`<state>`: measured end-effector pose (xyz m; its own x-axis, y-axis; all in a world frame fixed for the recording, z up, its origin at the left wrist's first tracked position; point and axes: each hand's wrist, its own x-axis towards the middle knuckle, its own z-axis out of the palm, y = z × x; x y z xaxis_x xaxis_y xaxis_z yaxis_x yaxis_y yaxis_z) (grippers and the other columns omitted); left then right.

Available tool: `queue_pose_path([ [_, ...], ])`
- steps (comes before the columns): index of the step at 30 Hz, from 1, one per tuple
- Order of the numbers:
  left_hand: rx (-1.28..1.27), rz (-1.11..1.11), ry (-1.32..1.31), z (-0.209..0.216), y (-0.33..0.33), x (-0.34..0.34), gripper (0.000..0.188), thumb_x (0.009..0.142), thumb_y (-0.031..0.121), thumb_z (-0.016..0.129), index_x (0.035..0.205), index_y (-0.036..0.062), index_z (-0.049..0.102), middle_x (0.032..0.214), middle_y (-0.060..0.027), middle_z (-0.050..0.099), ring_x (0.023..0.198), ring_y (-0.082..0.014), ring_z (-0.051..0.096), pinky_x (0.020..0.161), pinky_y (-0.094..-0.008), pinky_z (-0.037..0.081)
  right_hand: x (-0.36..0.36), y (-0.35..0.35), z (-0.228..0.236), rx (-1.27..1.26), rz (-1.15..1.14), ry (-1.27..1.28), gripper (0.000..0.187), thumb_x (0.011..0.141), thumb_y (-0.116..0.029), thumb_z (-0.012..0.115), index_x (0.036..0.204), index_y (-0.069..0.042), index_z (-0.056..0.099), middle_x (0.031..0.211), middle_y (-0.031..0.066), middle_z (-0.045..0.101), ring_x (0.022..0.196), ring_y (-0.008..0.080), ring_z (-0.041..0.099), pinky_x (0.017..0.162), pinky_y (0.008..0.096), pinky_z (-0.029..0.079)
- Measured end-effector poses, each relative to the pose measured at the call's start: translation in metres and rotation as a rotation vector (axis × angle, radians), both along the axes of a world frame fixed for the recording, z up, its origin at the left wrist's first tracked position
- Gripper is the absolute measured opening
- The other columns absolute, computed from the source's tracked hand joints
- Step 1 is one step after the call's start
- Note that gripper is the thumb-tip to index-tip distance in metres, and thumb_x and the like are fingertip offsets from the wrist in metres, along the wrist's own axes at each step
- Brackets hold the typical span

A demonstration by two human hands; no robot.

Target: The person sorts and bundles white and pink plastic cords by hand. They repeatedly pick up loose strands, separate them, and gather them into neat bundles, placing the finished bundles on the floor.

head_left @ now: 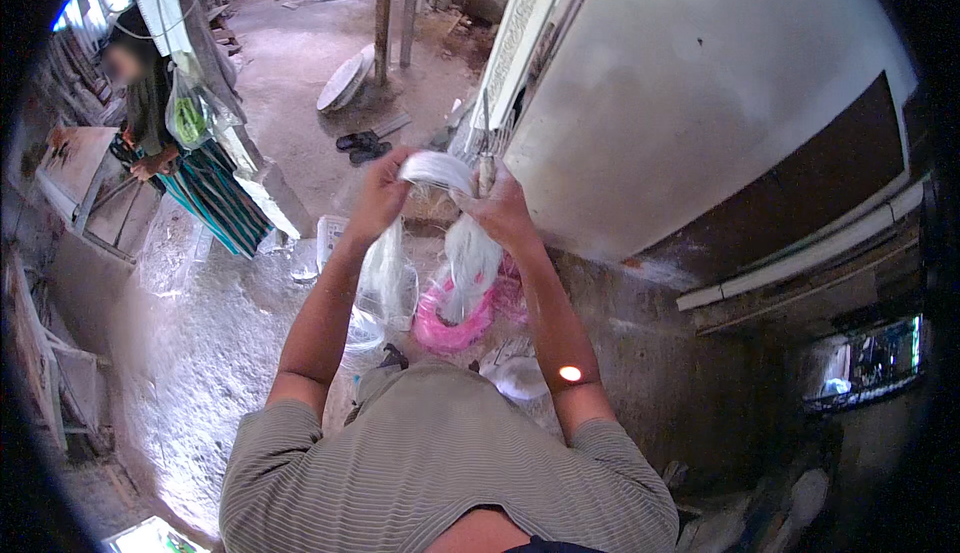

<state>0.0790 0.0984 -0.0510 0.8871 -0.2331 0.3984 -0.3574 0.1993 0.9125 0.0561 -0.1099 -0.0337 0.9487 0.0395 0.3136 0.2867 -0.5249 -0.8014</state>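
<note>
Stretched in an arch between my hands is a bundle of fine white strands [436, 169]. My left hand [378, 199] is closed round its left end, and my right hand [497, 209] grips the right end. From below the hands, loose white strands hang down in two tails; the right tail [470, 253] reaches a bright pink coil of strands [450, 321] on the floor. A thin hanging cord or hook [486, 143] shows right behind my right hand; whether the hand touches it I cannot tell.
At the left a person [150, 123] in a striped garment stands beside a post with a hanging plastic bag [187, 118]. Dark sandals [362, 143] and a pale round basin [347, 79] lie ahead. A large pale panel [690, 83] rises at the right.
</note>
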Motion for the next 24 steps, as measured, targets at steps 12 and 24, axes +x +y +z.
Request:
queue_pose_path([
  [12, -0.01, 0.055, 0.029, 0.022, -0.001, -0.005, 0.032, 0.085, 0.021, 0.058, 0.114, 0.0065, 0.061, 0.092, 0.0067, 0.058, 0.076, -0.0031, 0.047, 0.066, -0.019, 0.036, 0.005, 0.005, 0.004, 0.118, 0.001, -0.122, 0.036, 0.074, -0.015, 0.082, 0.087, -0.007, 0.05, 0.076, -0.0013, 0.048, 0.068, 0.0107, 0.046, 0.063, 0.029, 0.043],
  [24, 0.126, 0.162, 0.113, 0.021, 0.008, -0.03, 0.039, 0.084, 0.015, 0.069, 0.12, 0.0031, 0.06, 0.109, -0.0023, 0.066, 0.095, -0.0127, 0.059, 0.084, -0.028, 0.047, 0.026, 0.039, 0.015, 0.654, 0.035, -0.239, 0.032, 0.07, 0.009, 0.064, 0.094, -0.007, 0.049, 0.083, 0.0003, 0.052, 0.072, 0.0105, 0.054, 0.064, 0.0261, 0.047],
])
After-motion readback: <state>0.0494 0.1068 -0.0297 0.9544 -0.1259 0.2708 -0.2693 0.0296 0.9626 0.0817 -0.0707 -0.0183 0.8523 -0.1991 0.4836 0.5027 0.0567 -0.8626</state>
